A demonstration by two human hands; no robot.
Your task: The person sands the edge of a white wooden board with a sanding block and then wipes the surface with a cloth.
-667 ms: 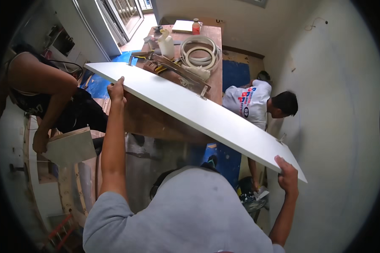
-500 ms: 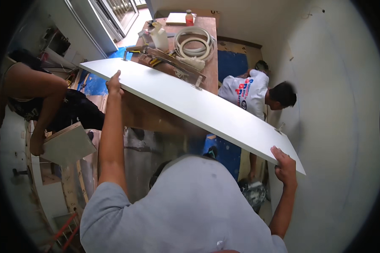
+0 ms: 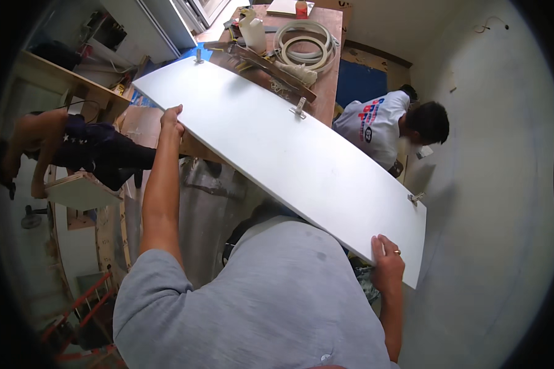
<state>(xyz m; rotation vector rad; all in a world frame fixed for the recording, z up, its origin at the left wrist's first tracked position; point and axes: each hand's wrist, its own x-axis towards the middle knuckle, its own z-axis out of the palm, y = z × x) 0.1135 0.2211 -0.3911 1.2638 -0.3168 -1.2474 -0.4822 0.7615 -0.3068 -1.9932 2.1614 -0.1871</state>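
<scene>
A long white cabinet door spans the view in front of me, sloping from upper left to lower right. Along its far edge sit three metal hinges, one of them the middle hinge. My left hand grips the near edge close to the left end, thumb over the top face. Toward the right end, my right hand is closed round the same near edge, with a ring on one finger. The fingers beneath the door are hidden from view in both hands.
Behind the door stands a wooden table with coiled edge banding, a whitish jug and a red bottle. One person crouches at right; another at left holds a board. A pale wall rises at right.
The door has tilted so more of its top face shows, and its right end has come nearer to me. Both hands keep hold. The person at left has moved with the board.
</scene>
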